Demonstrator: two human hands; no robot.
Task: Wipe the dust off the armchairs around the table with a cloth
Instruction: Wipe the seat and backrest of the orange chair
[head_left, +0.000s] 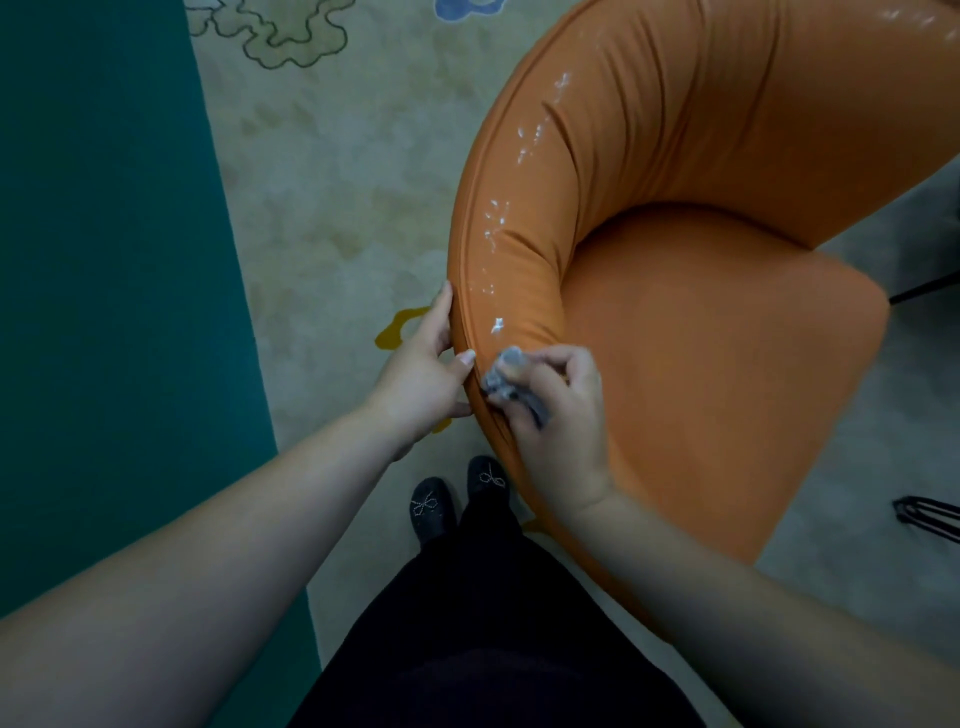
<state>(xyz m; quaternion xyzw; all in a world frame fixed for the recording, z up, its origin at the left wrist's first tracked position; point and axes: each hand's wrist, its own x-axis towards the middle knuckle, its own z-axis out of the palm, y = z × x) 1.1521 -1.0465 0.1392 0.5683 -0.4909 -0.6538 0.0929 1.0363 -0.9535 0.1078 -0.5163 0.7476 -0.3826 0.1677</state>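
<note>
Right hand (558, 395) fingers grip bunched grey cloth (511, 384), mostly hidden; left hand (423, 369) clasps orange armchair (727, 338) rim.

Both hands on the armchair (727, 338) rim, cloth (511, 387) under the right
</note>
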